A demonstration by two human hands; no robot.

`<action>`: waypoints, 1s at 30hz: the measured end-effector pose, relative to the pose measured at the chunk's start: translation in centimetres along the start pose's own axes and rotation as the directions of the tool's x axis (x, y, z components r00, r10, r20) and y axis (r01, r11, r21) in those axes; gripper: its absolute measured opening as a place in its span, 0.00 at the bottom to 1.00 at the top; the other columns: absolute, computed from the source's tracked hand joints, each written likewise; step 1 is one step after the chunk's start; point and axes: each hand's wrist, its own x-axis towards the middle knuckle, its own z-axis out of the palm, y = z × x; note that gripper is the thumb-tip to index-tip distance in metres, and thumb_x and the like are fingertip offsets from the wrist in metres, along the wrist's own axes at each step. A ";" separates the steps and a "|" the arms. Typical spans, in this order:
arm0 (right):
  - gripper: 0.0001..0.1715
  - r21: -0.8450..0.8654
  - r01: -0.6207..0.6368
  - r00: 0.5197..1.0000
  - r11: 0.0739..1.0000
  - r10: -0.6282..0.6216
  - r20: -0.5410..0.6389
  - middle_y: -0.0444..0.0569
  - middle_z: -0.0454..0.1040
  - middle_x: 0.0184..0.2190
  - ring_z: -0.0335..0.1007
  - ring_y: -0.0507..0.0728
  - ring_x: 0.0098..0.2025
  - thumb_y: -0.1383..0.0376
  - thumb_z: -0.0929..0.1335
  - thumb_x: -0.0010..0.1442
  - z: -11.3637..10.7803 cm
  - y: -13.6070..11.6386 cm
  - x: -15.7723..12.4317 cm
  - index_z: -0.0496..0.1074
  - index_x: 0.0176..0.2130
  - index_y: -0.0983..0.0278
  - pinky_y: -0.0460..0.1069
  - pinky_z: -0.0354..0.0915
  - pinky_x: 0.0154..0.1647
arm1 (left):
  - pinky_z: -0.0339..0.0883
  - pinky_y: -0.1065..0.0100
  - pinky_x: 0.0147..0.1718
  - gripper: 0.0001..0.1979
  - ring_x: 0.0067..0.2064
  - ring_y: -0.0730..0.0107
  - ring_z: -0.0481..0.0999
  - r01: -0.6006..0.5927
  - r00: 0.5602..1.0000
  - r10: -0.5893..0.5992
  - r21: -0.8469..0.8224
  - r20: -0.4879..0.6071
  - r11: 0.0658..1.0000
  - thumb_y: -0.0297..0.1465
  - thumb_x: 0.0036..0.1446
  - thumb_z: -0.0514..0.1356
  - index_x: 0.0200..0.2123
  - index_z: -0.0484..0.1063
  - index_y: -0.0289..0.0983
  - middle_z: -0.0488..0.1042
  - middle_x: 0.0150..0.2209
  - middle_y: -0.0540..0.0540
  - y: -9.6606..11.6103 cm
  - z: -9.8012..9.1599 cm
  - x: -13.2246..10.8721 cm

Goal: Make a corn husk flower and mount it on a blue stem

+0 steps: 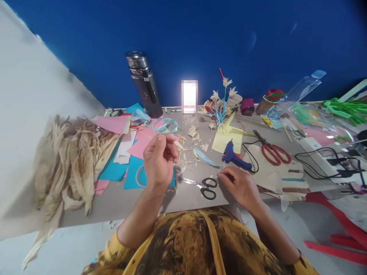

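Observation:
My left hand (159, 162) is raised over blue and pink paper, its fingers curled in towards the thumb; anything inside them is hidden. To the right, my right hand (239, 186) hovers low with thumb and fingertips pinched, and whatever they pinch is too small to name. Between the hands lie black-handled scissors (208, 188), blades pointing left. Just beyond my right hand rests a blue glue gun (235, 157). A roll of tape (140, 176) lies partly behind my left wrist. Cream husk scraps (187, 156) and a light blue ribbon strip (206, 157) are scattered ahead.
Dried corn husks (69, 164) cover the left side. A dark flask (145, 84) and husk flowers (222, 101) on blue stems stand at the back. Red-handled scissors (275, 152), a clear plastic bottle (298, 93) and a power strip (323, 156) with black cables occupy the right.

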 end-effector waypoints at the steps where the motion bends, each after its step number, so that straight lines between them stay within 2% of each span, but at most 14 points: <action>1: 0.12 -0.033 -0.016 0.999 0.999 0.015 -0.039 0.47 0.77 0.30 0.71 0.55 0.33 0.61 0.66 0.67 -0.1 0.4 0.1 0.74 0.33 0.62 0.48 0.59 0.35 | 0.57 0.73 0.18 0.14 0.18 0.77 0.64 0.043 0.999 -0.043 0.013 -0.001 0.999 0.39 0.64 0.59 0.30 0.73 0.35 0.67 0.17 0.53 -0.3 -0.3 -0.2; 5: 0.06 -0.156 -0.023 0.984 0.988 -0.005 -0.177 0.49 0.78 0.36 0.74 0.59 0.40 0.63 0.67 0.65 -0.2 1.4 0.4 0.74 0.38 0.62 0.50 0.61 0.40 | 0.56 0.73 0.18 0.13 0.18 0.77 0.63 0.182 0.983 -0.182 0.058 0.002 0.982 0.39 0.63 0.60 0.30 0.74 0.35 0.67 0.17 0.52 -1.2 -1.3 -1.3; 8: 0.06 -0.193 0.017 0.978 0.981 -0.056 -0.200 0.51 0.77 0.38 0.73 0.60 0.43 0.65 0.67 0.64 -0.1 1.3 0.6 0.74 0.41 0.63 0.51 0.62 0.42 | 0.57 0.73 0.19 0.12 0.18 0.77 0.63 0.213 0.977 -0.210 0.058 -0.043 0.975 0.37 0.61 0.62 0.30 0.74 0.35 0.67 0.17 0.53 -1.5 -1.7 -1.6; 10: 0.06 -0.151 0.057 0.984 0.987 -0.081 -0.158 0.51 0.77 0.38 0.73 0.60 0.42 0.65 0.68 0.64 0.0 0.8 0.7 0.74 0.41 0.63 0.51 0.63 0.41 | 0.57 0.73 0.19 0.11 0.18 0.77 0.63 0.200 0.977 -0.198 0.019 -0.082 0.980 0.36 0.59 0.63 0.29 0.74 0.35 0.65 0.17 0.53 -1.4 -1.5 -1.2; 13: 0.05 0.016 0.158 0.987 0.987 -0.158 -0.043 0.50 0.76 0.35 0.72 0.58 0.38 0.64 0.69 0.64 0.6 -1.1 1.0 0.75 0.39 0.63 0.50 0.62 0.39 | 0.57 0.73 0.19 0.12 0.17 0.78 0.61 0.211 0.976 -0.214 -0.077 -0.028 0.974 0.36 0.60 0.62 0.27 0.73 0.36 0.63 0.16 0.54 -0.9 -0.5 0.0; 15: 0.06 0.176 0.251 0.963 0.952 -0.265 0.058 0.49 0.76 0.34 0.71 0.57 0.37 0.63 0.69 0.64 1.3 -3.0 1.4 0.75 0.39 0.63 0.49 0.62 0.39 | 0.57 0.72 0.20 0.13 0.17 0.78 0.60 0.216 0.975 -0.220 -0.134 -0.017 0.967 0.36 0.63 0.59 0.27 0.72 0.36 0.62 0.16 0.55 -0.5 0.3 1.0; 17: 0.09 0.357 0.286 0.912 0.889 -0.366 0.183 0.49 0.77 0.36 0.70 0.55 0.34 0.62 0.71 0.63 2.3 -5.1 1.8 0.76 0.43 0.64 0.48 0.62 0.38 | 0.57 0.73 0.20 0.15 0.16 0.79 0.60 0.210 0.976 -0.217 -0.158 -0.027 0.965 0.36 0.65 0.57 0.27 0.71 0.36 0.62 0.16 0.55 0.0 1.1 1.9; 20: 0.21 0.570 0.154 0.842 0.807 -0.409 0.352 0.49 0.78 0.39 0.68 0.51 0.29 0.59 0.74 0.57 4.0 -7.5 2.6 0.76 0.48 0.64 0.46 0.62 0.32 | 0.57 0.73 0.20 0.16 0.16 0.80 0.59 0.182 0.979 -0.195 -0.167 -0.065 0.969 0.36 0.67 0.55 0.27 0.70 0.37 0.61 0.16 0.56 0.7 2.3 2.5; 22: 0.16 0.620 0.081 0.825 0.781 -0.401 0.398 0.46 0.78 0.35 0.67 0.51 0.28 0.59 0.74 0.56 4.8 -8.2 2.8 0.78 0.44 0.65 0.45 0.61 0.30 | 0.56 0.73 0.20 0.16 0.16 0.80 0.60 0.159 0.983 -0.172 -0.162 -0.068 0.974 0.37 0.67 0.55 0.27 0.70 0.37 0.61 0.16 0.55 0.9 2.7 2.6; 24: 0.07 0.629 0.045 0.832 0.776 -0.377 0.406 0.43 0.76 0.28 0.65 0.50 0.27 0.63 0.72 0.58 5.3 -8.3 2.8 0.79 0.35 0.66 0.44 0.59 0.29 | 0.55 0.72 0.19 0.16 0.16 0.79 0.59 0.132 0.988 -0.142 -0.157 -0.056 0.979 0.36 0.68 0.55 0.27 0.70 0.37 0.62 0.16 0.55 1.0 2.6 2.6; 26: 0.07 0.624 -0.008 0.846 0.782 -0.327 0.420 0.41 0.72 0.23 0.62 0.49 0.25 0.66 0.70 0.58 5.4 -8.1 2.6 0.77 0.29 0.66 0.44 0.57 0.28 | 0.55 0.72 0.19 0.17 0.16 0.79 0.59 0.114 0.990 -0.125 -0.161 -0.061 0.980 0.36 0.68 0.55 0.26 0.71 0.37 0.62 0.16 0.55 0.9 2.2 2.7; 30: 0.05 0.634 -0.101 0.863 0.766 -0.250 0.440 0.40 0.69 0.22 0.59 0.48 0.24 0.67 0.69 0.57 5.3 -8.3 2.3 0.76 0.32 0.67 0.43 0.55 0.25 | 0.55 0.72 0.19 0.17 0.15 0.79 0.58 0.115 0.986 -0.136 -0.192 -0.100 0.975 0.35 0.68 0.54 0.26 0.71 0.37 0.61 0.16 0.55 0.7 1.8 3.2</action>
